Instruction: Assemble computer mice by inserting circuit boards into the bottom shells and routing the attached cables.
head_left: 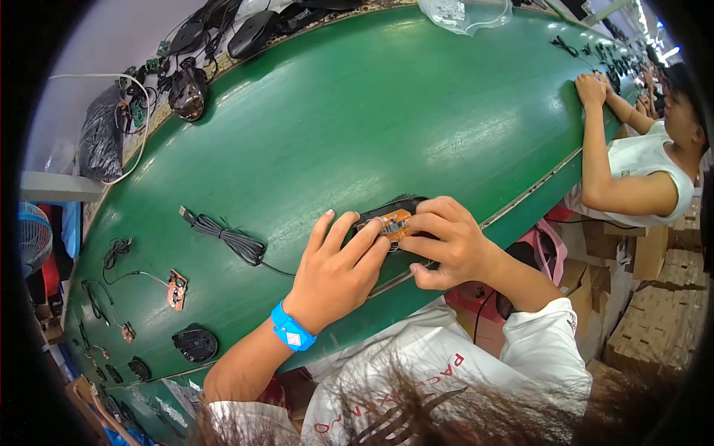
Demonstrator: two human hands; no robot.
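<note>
Near the table's front edge, both my hands meet over a black mouse base [407, 202]. An orange circuit board [396, 224] lies in the base, partly hidden by my fingers. My left hand [338, 269], with a blue band on its wrist, grips the base from the left, two fingertips against the board. From the right, my right hand [452, 244] pinches the board's edge, thumb low beside the base. A bundled black cable [230, 238] with a USB plug lies to the left, its tail running under my left hand.
Left on the green table [312, 134] lie another orange board [176, 290] with a cable and a black mouse base [195, 343]. Mouse parts and wires line the far edge, including a dark mouse shell [187, 93]. A co-worker [647, 160] sits at the right.
</note>
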